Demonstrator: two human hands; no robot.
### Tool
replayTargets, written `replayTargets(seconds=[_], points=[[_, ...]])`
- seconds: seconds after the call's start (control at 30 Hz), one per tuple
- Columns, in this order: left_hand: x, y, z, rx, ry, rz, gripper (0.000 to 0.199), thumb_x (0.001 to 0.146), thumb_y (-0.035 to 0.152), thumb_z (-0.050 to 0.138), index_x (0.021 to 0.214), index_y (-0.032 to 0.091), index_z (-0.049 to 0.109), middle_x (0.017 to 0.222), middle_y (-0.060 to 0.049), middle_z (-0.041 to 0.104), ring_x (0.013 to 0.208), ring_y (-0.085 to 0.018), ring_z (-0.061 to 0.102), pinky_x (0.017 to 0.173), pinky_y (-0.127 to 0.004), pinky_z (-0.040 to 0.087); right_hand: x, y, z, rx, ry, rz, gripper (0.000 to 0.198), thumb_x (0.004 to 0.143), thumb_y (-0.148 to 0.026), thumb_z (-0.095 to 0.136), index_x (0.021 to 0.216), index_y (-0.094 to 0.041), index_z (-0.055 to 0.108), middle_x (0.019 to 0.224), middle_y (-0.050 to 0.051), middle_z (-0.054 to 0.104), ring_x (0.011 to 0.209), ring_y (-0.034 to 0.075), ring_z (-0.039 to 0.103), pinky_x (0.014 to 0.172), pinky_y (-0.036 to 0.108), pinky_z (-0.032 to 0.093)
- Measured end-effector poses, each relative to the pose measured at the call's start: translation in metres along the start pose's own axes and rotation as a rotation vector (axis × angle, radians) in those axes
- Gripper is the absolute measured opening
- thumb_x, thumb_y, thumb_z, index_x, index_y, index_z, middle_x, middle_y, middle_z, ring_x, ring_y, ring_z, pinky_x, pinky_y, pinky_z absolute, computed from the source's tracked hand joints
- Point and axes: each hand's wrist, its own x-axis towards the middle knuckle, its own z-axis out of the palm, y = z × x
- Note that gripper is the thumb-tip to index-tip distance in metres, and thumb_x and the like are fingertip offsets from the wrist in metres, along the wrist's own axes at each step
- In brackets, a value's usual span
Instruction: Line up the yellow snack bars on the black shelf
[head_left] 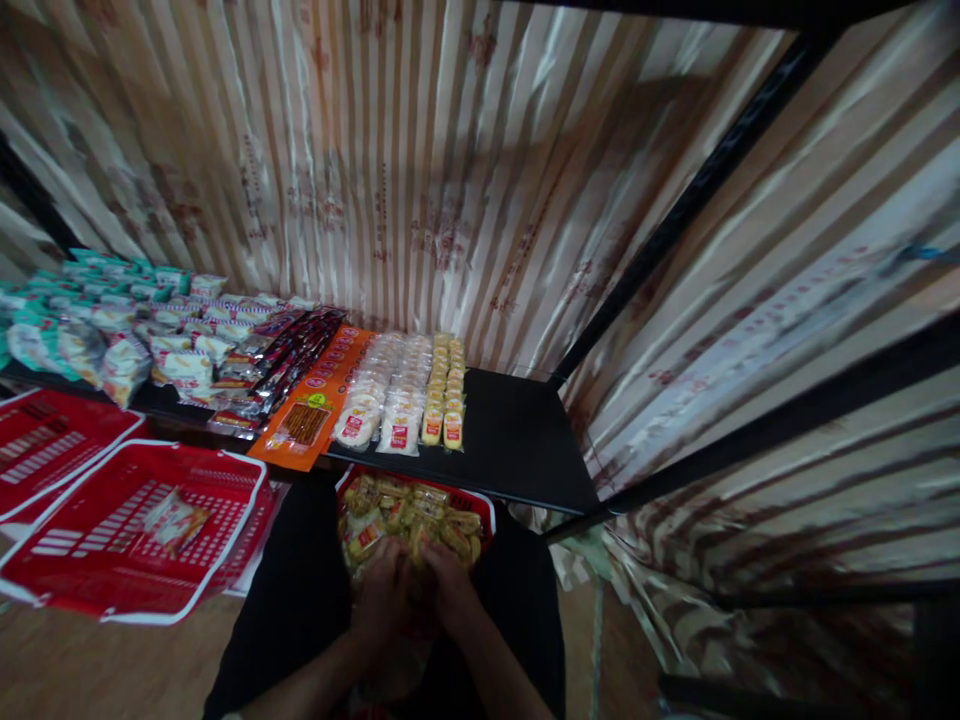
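Between my knees is a red basket point(489, 515) with a white rim, filled with yellow snack packets point(431, 500) in clear wrappers. My left hand point(384, 582) is down among them, its fingers curled together. Close beside it, my right hand point(448, 580) is closed at a yellow packet; my fingertips are partly hidden in the pile. Ahead on the black shelf point(525, 425) lie two rows of yellow packets point(444, 395), beside rows of white round-biscuit packets point(401, 400).
Left along the shelf lie an orange snack bag point(307, 425), dark red packets point(292, 350), white packets point(184, 355) and teal packets point(45, 335). A red basket point(217, 500) holding one packet stands at the left. Black posts point(675, 215) and striped curtains point(450, 170) surround the shelf.
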Motion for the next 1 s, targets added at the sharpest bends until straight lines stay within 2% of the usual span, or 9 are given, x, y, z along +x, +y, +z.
replayTargets(seconds=[0.1, 0.2, 0.4, 0.53, 0.73, 0.87, 1.0], points=[[0.007, 0.014, 0.0, -0.011, -0.013, 0.012, 0.02, 0.08, 0.022, 0.036, 0.081, 0.021, 0.056, 0.088, -0.005, 0.061, 0.088, -0.02, 0.058, 0.083, -0.034, 0.049, 0.002, -0.015, -0.006, 0.111, -0.011, 0.039, 0.04, 0.066, -0.055, 0.062, 0.088, -0.022, 0.065, 0.082, 0.007, 0.069, 0.081, 0.025, 0.066, 0.073, 0.037, 0.052], [0.018, 0.028, -0.002, -0.04, -0.011, 0.087, 0.024, 0.08, 0.02, 0.035, 0.088, 0.02, 0.057, 0.095, -0.006, 0.062, 0.095, -0.019, 0.057, 0.089, -0.034, 0.047, 0.01, -0.036, -0.018, 0.219, 0.103, 0.064, 0.046, 0.059, -0.05, 0.069, 0.093, -0.02, 0.062, 0.087, 0.007, 0.069, 0.081, 0.025, 0.066, 0.075, 0.037, 0.052], [0.045, 0.053, -0.003, -0.049, 0.059, 0.196, 0.03, 0.082, 0.015, 0.031, 0.096, 0.017, 0.057, 0.1, -0.009, 0.06, 0.1, -0.019, 0.055, 0.093, -0.034, 0.045, 0.043, -0.081, -0.057, 0.141, 0.357, -0.116, 0.056, 0.054, -0.039, 0.075, 0.102, -0.019, 0.057, 0.09, 0.006, 0.069, 0.083, 0.02, 0.065, 0.077, 0.032, 0.051], [0.063, 0.066, 0.005, -0.061, 0.07, 0.277, 0.031, 0.082, 0.014, 0.031, 0.099, 0.015, 0.056, 0.103, -0.01, 0.058, 0.102, -0.018, 0.054, 0.094, -0.034, 0.045, 0.062, -0.095, -0.073, 0.114, 0.32, -0.147, 0.057, 0.055, -0.04, 0.074, 0.105, -0.018, 0.057, 0.09, 0.005, 0.069, 0.079, 0.018, 0.066, 0.073, 0.031, 0.052], [0.09, 0.102, 0.015, -0.106, 0.017, 0.323, 0.034, 0.08, 0.012, 0.033, 0.106, 0.015, 0.055, 0.11, -0.01, 0.057, 0.108, -0.017, 0.053, 0.098, -0.033, 0.043, 0.071, -0.115, -0.076, 0.137, 0.252, -0.165, 0.052, 0.057, -0.036, 0.075, 0.103, -0.018, 0.059, 0.091, 0.006, 0.069, 0.08, 0.018, 0.065, 0.074, 0.031, 0.052], [0.104, 0.123, 0.026, -0.12, -0.042, 0.309, 0.039, 0.08, 0.012, 0.035, 0.114, 0.017, 0.054, 0.12, -0.008, 0.056, 0.115, -0.016, 0.05, 0.105, -0.033, 0.039, 0.084, -0.125, -0.085, 0.129, 0.294, -0.235, 0.051, 0.057, -0.034, 0.074, 0.103, -0.018, 0.058, 0.093, 0.006, 0.069, 0.085, 0.019, 0.065, 0.081, 0.033, 0.051], [0.123, 0.136, 0.045, -0.093, -0.054, 0.265, 0.046, 0.08, 0.013, 0.036, 0.125, 0.012, 0.049, 0.132, -0.011, 0.05, 0.125, -0.018, 0.043, 0.11, -0.036, 0.033, 0.113, -0.131, -0.103, 0.08, 0.351, -0.269, 0.049, 0.057, -0.033, 0.072, 0.101, -0.018, 0.059, 0.091, 0.006, 0.069, 0.084, 0.02, 0.065, 0.08, 0.034, 0.051]])
